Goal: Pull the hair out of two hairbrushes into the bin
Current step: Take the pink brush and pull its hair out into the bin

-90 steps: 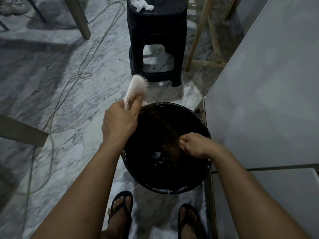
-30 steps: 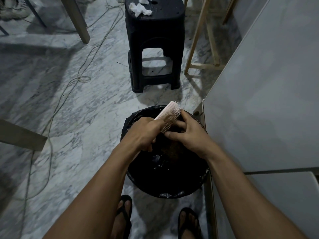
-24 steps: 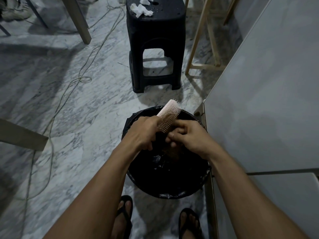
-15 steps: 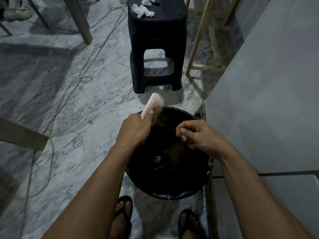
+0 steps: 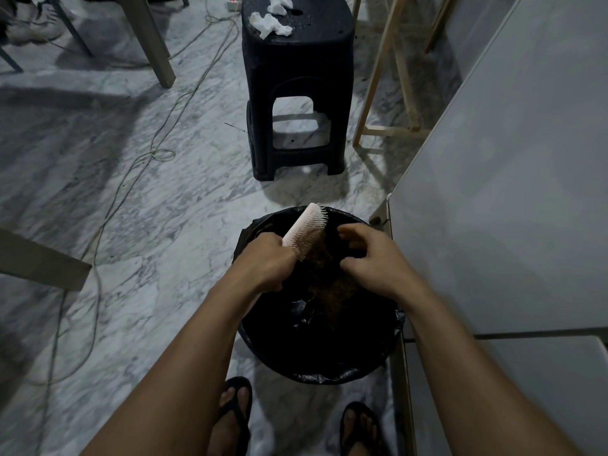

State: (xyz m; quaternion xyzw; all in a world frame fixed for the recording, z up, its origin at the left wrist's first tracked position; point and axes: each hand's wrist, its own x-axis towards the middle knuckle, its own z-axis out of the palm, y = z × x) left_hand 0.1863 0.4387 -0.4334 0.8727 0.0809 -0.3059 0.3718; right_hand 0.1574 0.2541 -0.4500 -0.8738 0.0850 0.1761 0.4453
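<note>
My left hand [image 5: 269,262] grips the handle of a pale pink hairbrush [image 5: 307,229]. The brush is tilted over the far rim of the bin, with its bristles facing right. My right hand [image 5: 373,260] hovers just right of the bristles, finger and thumb curved and apart, with nothing clearly held. The black bin [image 5: 316,375] with its black liner stands on the floor under both hands. A brownish clump of hair [image 5: 335,291] lies inside it. I see only one hairbrush.
A black plastic stool [image 5: 296,77] with white tissues [image 5: 269,21] on it stands beyond the bin. A grey cabinet top [image 5: 500,199] runs along the right. Cables [image 5: 131,166] cross the marble floor, and my feet in sandals [image 5: 233,416] are near the bin.
Half a second ago my right hand was drawn back to the right, pinching hair, with the brush lifted left. Now the brush is over the bin again and my right hand has returned to the bristles.
</note>
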